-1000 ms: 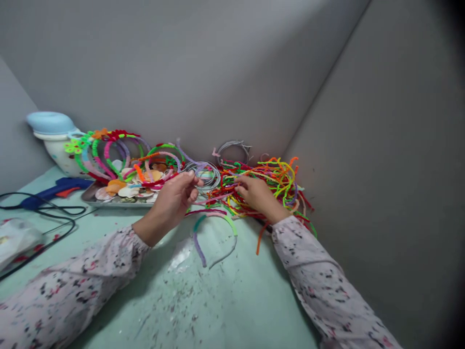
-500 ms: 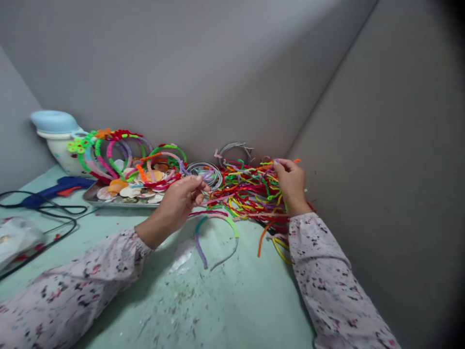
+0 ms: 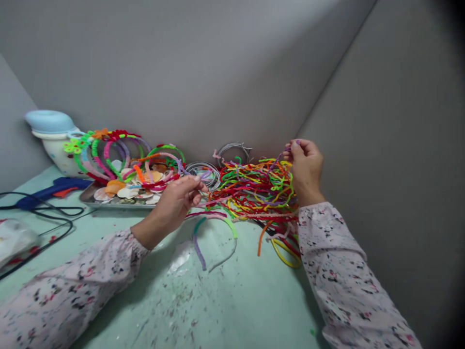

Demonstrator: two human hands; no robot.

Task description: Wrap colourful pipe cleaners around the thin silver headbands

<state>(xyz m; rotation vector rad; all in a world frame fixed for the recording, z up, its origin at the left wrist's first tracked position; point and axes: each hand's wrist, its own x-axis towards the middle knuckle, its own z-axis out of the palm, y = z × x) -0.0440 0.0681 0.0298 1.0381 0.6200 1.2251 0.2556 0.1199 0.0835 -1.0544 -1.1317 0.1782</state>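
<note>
My right hand [image 3: 306,167] is raised by the right wall, pinched shut on the end of a purple pipe cleaner [image 3: 281,156] drawn up out of a tangled heap of colourful pipe cleaners [image 3: 254,191]. My left hand [image 3: 179,198] hovers left of the heap, its fingers pinched on the purple pipe cleaner's other end near a stack of bare metal headbands [image 3: 207,173]. Just below lies a headband [image 3: 214,237] partly wrapped in purple, teal and green.
A metal tray [image 3: 90,196] holds shells and several wrapped headbands [image 3: 116,152]. A blue-lidded white pot [image 3: 51,133] stands far left, with a blue glue gun [image 3: 51,189] and black cable [image 3: 43,218] in front. Grey walls close off the back and right.
My right hand has lifted from the heap up and to the right, pulling a purple pipe cleaner out of the tangle. My left hand has stayed almost in place.
</note>
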